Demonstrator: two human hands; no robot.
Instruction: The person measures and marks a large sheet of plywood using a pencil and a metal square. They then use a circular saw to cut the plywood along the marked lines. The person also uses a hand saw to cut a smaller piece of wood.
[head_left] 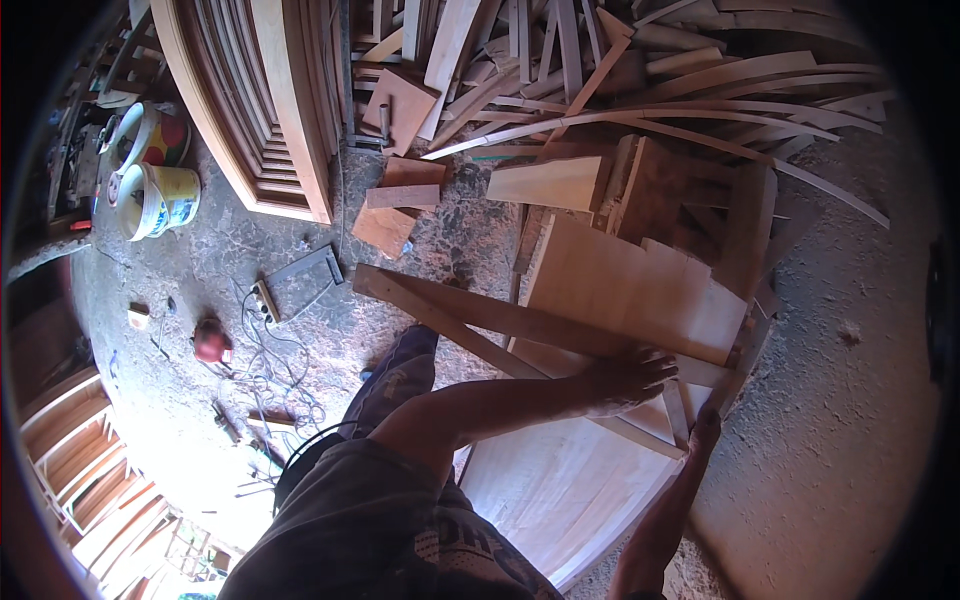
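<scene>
Evidently, in the head view, a narrow V-shaped wooden frame point(510, 318) lies across stacked woodwork in front of the person, its long axis running from upper left to lower right. Its narrow tip points to the upper left, and its wider end lies near the hands. Three pieces can be counted in it: two long battens and one short crosspiece point(676, 408) between them.

The left hand point(628, 382) rests palm down over the frame near the wide end, fingers outstretched and not wrapped around the wood. The right hand point(704, 428) is at the frame's lower right corner; it is dim there, so I cannot tell whether it grips or merely touches.

One broad pale panel point(560, 485) lies below the frame, and one stepped-edge panel point(615, 285) is above it. On the floor at left stand two buckets point(176, 196) with coloured labels, and one socket strip point(266, 300) lies near tangled cords point(275, 355). Pale lettering, partly hidden by folds, shows on the person's dark clothing point(460, 545).
</scene>
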